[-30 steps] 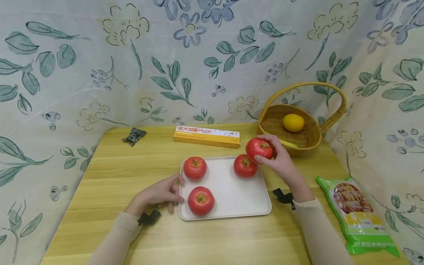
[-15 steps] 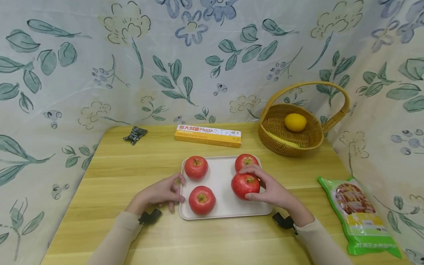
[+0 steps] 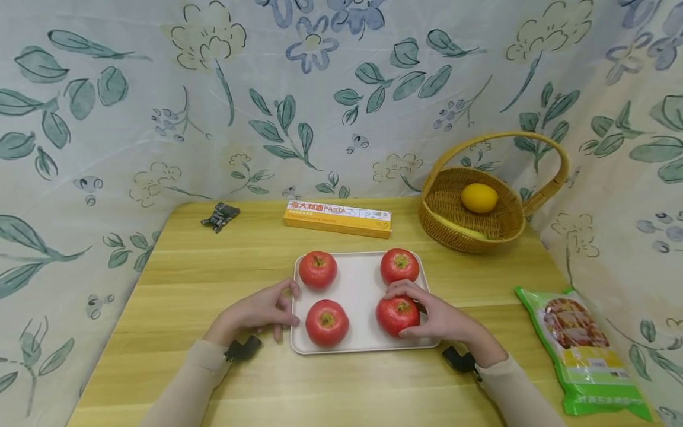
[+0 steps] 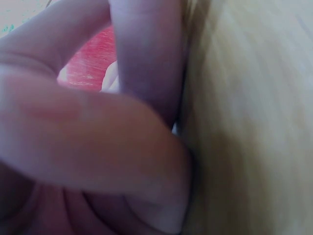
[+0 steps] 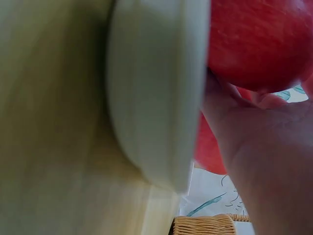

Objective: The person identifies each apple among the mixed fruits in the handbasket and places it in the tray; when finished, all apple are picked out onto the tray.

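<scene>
Four-cornered white tray (image 3: 357, 296) lies on the wooden table with a red apple near each corner. My right hand (image 3: 440, 320) holds the front right apple (image 3: 393, 316), fingers over its far side and thumb at its near side. In the right wrist view that apple (image 5: 264, 44) sits at the tray's rim (image 5: 156, 98). Behind it is the back right apple (image 3: 399, 265). My left hand (image 3: 261, 309) rests at the tray's left edge, fingers loosely bent, beside the back left apple (image 3: 318, 270) and front left apple (image 3: 327, 322). The left wrist view shows its bent fingers (image 4: 98, 132) close up.
A yellow pasta box (image 3: 337, 220) lies behind the tray. At the back right stands a wicker basket (image 3: 453, 237) with a lemon (image 3: 479, 198) and a long yellow item inside. A green food bag (image 3: 584, 350) lies on the right, a small dark object (image 3: 220, 217) at the back left.
My right hand has brought its apple from above the back right apple forward and down to the tray's front right corner. The left hand has stayed at the tray's left edge.
</scene>
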`<state>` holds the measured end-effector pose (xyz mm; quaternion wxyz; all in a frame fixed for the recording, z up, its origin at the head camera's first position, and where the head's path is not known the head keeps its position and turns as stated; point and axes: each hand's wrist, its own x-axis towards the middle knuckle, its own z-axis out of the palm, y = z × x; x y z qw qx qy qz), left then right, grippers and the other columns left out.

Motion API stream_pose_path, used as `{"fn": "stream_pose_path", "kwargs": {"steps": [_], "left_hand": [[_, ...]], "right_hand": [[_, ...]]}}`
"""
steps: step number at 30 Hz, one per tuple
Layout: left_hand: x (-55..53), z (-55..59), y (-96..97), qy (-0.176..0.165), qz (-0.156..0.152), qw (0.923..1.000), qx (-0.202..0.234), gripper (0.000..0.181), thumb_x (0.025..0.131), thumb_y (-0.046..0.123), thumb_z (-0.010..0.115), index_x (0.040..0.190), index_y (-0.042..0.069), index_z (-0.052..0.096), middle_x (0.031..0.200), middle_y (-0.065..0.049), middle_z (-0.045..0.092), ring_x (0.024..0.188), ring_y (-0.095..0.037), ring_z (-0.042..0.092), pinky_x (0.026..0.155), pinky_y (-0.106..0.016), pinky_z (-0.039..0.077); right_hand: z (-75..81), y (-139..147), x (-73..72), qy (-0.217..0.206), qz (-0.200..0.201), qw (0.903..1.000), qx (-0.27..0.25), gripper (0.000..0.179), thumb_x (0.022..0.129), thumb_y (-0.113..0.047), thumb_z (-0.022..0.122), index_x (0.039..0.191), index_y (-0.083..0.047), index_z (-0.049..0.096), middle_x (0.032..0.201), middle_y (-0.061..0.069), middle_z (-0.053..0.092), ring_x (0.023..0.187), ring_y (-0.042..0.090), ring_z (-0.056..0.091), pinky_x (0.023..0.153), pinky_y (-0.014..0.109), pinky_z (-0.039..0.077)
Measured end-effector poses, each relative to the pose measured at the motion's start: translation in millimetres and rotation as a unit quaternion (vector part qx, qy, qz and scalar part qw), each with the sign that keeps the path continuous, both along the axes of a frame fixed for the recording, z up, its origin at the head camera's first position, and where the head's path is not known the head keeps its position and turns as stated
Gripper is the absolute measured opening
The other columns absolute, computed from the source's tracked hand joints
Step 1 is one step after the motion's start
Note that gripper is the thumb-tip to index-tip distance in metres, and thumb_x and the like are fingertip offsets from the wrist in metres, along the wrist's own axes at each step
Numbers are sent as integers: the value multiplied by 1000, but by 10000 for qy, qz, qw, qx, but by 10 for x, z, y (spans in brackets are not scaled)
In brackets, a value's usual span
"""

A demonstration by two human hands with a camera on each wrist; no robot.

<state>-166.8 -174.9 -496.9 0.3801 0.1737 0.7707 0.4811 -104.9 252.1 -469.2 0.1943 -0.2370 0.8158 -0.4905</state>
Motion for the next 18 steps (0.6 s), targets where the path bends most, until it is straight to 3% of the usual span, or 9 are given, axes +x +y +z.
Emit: {"fn": "stream_pose_path", "kwargs": {"steps": [12, 18], "left_hand": [[-16, -13, -9, -26, -35, 10000, 43, 56, 92, 25, 84, 128, 14, 43, 79, -6, 71, 53, -17, 70, 43, -21, 36], [-20, -1, 1, -6, -53, 9999, 138, 55, 93, 25, 83, 129, 13, 43, 80, -5, 70, 54, -17, 70, 43, -21, 36]], "right_hand": [[-24, 6, -4, -60, 272, 9991, 321, 69, 83, -19, 87, 143, -34, 56, 157, 1, 42, 141, 30, 41, 112, 39, 47], [-2, 4, -7, -120, 254, 9988, 411, 77, 83, -19, 87, 151, -25, 51, 157, 0, 42, 140, 33, 44, 109, 45, 48]]}}
